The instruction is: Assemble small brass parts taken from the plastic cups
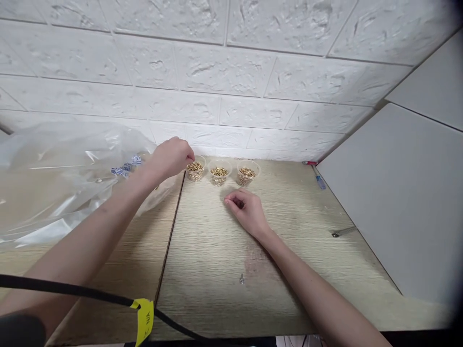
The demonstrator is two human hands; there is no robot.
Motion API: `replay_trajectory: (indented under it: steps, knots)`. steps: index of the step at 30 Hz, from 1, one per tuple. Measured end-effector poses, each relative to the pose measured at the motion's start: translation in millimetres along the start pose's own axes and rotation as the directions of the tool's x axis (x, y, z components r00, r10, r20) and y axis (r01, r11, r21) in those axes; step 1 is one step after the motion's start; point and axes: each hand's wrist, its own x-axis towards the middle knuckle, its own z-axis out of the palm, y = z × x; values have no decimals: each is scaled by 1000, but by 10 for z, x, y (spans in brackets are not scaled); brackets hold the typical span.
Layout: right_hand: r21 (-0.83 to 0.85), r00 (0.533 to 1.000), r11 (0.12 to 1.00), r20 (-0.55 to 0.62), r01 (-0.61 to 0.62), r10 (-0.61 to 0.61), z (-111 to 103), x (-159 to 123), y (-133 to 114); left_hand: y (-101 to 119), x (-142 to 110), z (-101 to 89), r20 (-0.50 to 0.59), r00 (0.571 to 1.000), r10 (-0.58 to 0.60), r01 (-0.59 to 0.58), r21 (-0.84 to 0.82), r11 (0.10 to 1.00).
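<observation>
A: Head view. Left hand (170,158) reaches to the left cup (195,170), fingers (188,159) pinched together just above its rim; whether they hold a gold piece, cannot tell.

B: Right hand (246,208)?

A: Resting on the desk (296,250), loosely curled, just in front of the middle cup (219,175); nothing seen in it. Right cup (247,175) beside that. The cups run in a row along the wall (231,72).

B: Surroundings?

A: Plastic bag (61,173) left of the cups; grey panel (405,193) to their right.
</observation>
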Motion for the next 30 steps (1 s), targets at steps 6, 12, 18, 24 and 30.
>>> replay_trajectory:
  steps: [6,12,18,24,30]
  knots:
    - [-40,999,999,23,31,-30,4,-16,-9,135,37,59,175,984,33,-68,196,978]
    - [-60,999,998,36,36,-34,6,-25,-5,141,102,141,204,979,-28,-13,198,980]
    - [-88,996,994,68,61,-55,-11,-26,-2,125,97,124,195,981,-9,-19,141,990]
    - [-122,995,991,93,46,-35,-36,-28,-22,156,13,124,34,999,-7,2,126,992]
    - [-44,998,999,61,-10,12,-37,-1,-6,151,-6,182,-52,997,53,-45,143,989]
